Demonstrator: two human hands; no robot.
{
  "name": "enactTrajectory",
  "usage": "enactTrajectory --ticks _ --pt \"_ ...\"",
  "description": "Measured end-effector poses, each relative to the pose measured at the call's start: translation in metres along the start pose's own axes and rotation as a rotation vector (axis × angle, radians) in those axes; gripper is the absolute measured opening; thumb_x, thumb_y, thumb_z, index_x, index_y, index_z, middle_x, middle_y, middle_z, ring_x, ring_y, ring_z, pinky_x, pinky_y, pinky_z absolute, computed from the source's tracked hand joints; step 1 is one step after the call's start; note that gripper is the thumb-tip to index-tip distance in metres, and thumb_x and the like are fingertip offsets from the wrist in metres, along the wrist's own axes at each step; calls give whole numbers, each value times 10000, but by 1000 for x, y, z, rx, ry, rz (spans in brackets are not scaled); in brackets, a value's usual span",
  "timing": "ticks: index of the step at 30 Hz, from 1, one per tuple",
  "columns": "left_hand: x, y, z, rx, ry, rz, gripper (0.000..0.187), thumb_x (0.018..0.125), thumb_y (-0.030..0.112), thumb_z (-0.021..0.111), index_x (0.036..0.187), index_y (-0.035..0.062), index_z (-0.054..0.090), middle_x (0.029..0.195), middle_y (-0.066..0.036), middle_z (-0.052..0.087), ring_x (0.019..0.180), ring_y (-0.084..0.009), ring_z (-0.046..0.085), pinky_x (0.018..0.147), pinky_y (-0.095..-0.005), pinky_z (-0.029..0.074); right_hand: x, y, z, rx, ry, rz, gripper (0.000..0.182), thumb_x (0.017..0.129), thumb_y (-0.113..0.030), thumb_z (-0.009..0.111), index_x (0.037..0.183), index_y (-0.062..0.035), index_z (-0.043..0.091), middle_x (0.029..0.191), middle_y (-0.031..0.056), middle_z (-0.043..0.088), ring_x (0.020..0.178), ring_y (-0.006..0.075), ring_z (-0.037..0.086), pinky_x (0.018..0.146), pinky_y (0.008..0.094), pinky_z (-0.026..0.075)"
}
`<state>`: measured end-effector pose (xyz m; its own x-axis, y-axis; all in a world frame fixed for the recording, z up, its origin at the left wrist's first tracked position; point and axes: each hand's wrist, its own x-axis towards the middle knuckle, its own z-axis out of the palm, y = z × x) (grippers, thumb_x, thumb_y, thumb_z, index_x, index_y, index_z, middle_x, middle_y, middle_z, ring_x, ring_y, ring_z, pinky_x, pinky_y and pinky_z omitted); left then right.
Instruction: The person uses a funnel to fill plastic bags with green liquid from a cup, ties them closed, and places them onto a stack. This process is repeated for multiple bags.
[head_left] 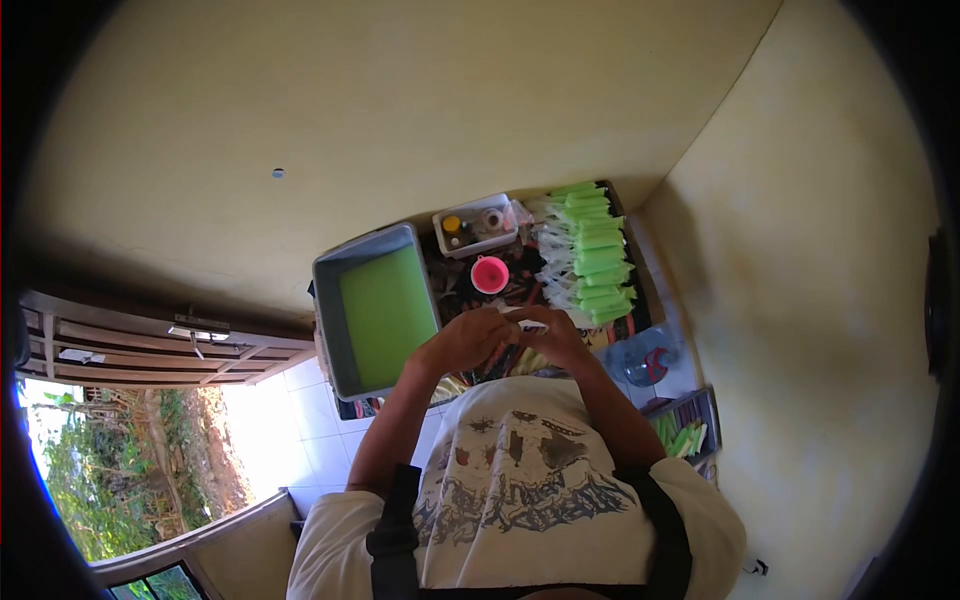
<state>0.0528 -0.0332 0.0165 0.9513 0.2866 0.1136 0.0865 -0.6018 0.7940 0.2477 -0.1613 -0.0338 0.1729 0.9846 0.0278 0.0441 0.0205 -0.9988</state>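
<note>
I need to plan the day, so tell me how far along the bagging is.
Looks done: the row of filled green bags on the right. In hand: the left hand and right hand meet over something pale, too small to name. Apparently left: the green liquid spread across the grey tub; its depth can't be judged.
</note>
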Motion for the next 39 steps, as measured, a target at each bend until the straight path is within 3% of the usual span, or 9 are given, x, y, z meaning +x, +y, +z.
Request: enactTrajectory --ticks 10,15,17,21,24,30,32,36,39 --pt "-25 -11 -8 -49 26 -233 179 1028 190 700 998 19 744 894 -138 730 823 -291 726 769 -416 562 -5 -18 18 -174 21 18 168 833 -120 904 990 -72 869 915 80 834 935 158 784 889 324 577" --pt "-32 -2 1 -72 176 -364 194 1012 198 755 1010 5 739 915 -120 759 837 -197 746 763 -365 587 5 -20 27 -562 142 -374 135 793 -114 881 923 -89 857 881 38 801 816 268 722 762 412 560" --pt "-32 -10 13 -162 285 -367 209 985 191 773 1030 -11 742 927 -158 770 843 -245 768 769 -381 600 8 -23 33 -702 249 -460 152 764 -111 879 910 -87 845 899 45 780 824 312 697 762 443 552" --pt "-25 -9 27 -251 452 -380 208 966 159 782 1056 -24 747 952 -186 784 846 -258 789 767 -374 607 9 -8 40 -527 393 -396 166 773 -99 864 937 -77 843 942 56 699 864 231 674 742 380 540" --pt "-18 -8 32 -231 445 -499 215 983 154 794 1102 -23 764 888 -106 780 836 -149 753 759 -333 594 9 4 44 -345 422 -260 160 784 -91 847 941 -65 844 958 47 632 844 180 634 731 339 528" --pt "-12 -11 34 87 756 -430 92 935 68 769 984 -7 747 903 -173 761 795 -294 775 719 -390 601 12 22 43 -153 385 -200 140 823 -70 808 955 -32 834 1104 31 538 780 120 541 725 292 497" --pt "-17 -17 35 64 733 -328 84 927 60 778 964 -4 739 895 -164 746 765 -285 759 697 -391 594 10 28 40 -110 347 -135 131 848 -62 782 963 -29 834 1200 22 516 748 74 506 689 256 461" --pt "-18 4 37 -72 912 -469 128 902 75 825 962 0 740 914 -150 736 741 -269 740 690 -379 590 13 2 35 -120 374 -25 134 836 -64 812 949 8 820 1097 44 530 833 119 563 746 278 497" --pt "-14 33 37 72 840 -365 155 902 104 857 973 2 764 912 -120 765 791 -213 775 689 -324 609 12 -3 29 -104 387 -3 132 845 -57 810 958 11 818 1108 43 535 854 106 569 745 263 493"
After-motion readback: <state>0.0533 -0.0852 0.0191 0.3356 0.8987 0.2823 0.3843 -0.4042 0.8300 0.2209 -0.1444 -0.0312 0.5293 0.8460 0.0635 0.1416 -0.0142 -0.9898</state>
